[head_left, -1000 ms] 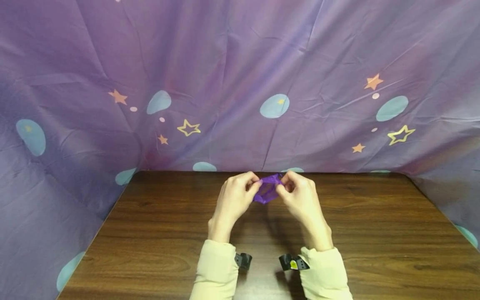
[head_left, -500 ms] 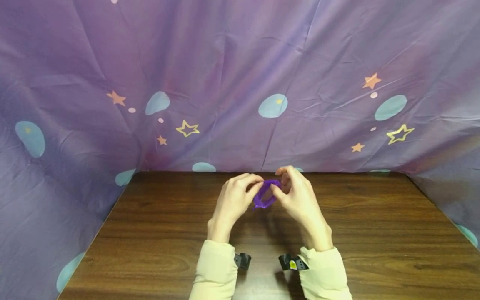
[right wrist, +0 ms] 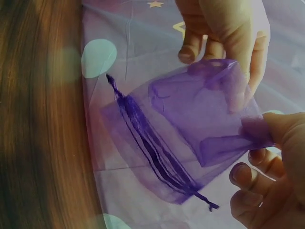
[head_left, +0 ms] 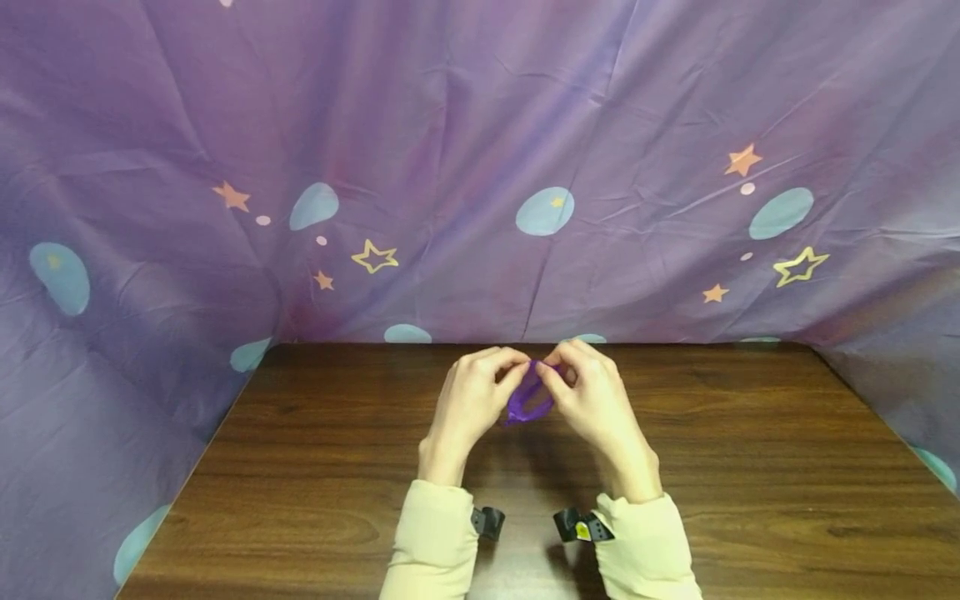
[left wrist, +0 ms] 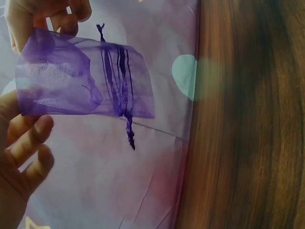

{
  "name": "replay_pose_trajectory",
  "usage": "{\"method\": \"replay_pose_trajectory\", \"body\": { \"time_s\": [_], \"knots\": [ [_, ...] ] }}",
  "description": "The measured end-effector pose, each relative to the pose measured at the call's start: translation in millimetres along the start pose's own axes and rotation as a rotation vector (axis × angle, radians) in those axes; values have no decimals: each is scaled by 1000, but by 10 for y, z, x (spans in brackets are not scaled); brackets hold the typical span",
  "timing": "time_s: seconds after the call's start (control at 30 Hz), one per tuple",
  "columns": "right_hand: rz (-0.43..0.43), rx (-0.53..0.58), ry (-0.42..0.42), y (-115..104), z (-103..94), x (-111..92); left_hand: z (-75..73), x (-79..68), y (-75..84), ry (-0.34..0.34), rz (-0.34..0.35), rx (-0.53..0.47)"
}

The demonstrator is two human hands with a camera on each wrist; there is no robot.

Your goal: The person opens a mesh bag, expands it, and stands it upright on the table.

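A small sheer purple drawstring pouch (head_left: pixel 517 410) hangs between both hands above the far part of the table. My left hand (head_left: pixel 471 396) pinches its upper edge between thumb and index finger. Close by on the right, my right hand (head_left: pixel 596 396) pinches the same edge. In the left wrist view, the pouch (left wrist: pixel 131 71) shows dark drawstrings across its lower part, with a knotted end sticking out on each side. Fingertips of the left hand show through the mesh of the pouch (right wrist: pixel 186 109) in the right wrist view. A folded layer of fabric lies near the fingers.
A brown wood-grain table (head_left: pixel 315 467) lies beneath the hands. Behind it and at its sides hangs a purple curtain (head_left: pixel 450 167) printed with stars and blue ovals. A black wrist mount (head_left: pixel 489 523) juts inward from the left sleeve, and another mount (head_left: pixel 573 525) from the right.
The hands have drawn slightly closer together, and the pouch hangs a little lower. Half a second ago the right fingers were spread apart; now they pinch the pouch's edge.
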State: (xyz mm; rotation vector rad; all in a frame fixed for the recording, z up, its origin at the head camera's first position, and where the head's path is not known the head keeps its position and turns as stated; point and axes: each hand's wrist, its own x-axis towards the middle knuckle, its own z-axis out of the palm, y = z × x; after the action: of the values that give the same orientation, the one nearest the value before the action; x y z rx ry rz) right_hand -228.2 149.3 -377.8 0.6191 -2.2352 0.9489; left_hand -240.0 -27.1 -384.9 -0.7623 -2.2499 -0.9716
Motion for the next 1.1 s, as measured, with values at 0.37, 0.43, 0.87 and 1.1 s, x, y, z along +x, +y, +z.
{"method": "replay_pose_trajectory", "body": {
  "time_s": [0.37,0.43,0.87,1.1],
  "knots": [
    [68,0,-40,16,-19,-9,-33,-14,-60,-138,-90,29],
    [89,-1,-93,17,-11,-16,-31,-21,-60,-147,-90,48],
    [74,-23,-45,29,-21,9,-11,-3,16,-203,-120,68],
    [116,-13,23,44,-21,-10,-33,-48,23,-276,-244,107]
  ]
}}
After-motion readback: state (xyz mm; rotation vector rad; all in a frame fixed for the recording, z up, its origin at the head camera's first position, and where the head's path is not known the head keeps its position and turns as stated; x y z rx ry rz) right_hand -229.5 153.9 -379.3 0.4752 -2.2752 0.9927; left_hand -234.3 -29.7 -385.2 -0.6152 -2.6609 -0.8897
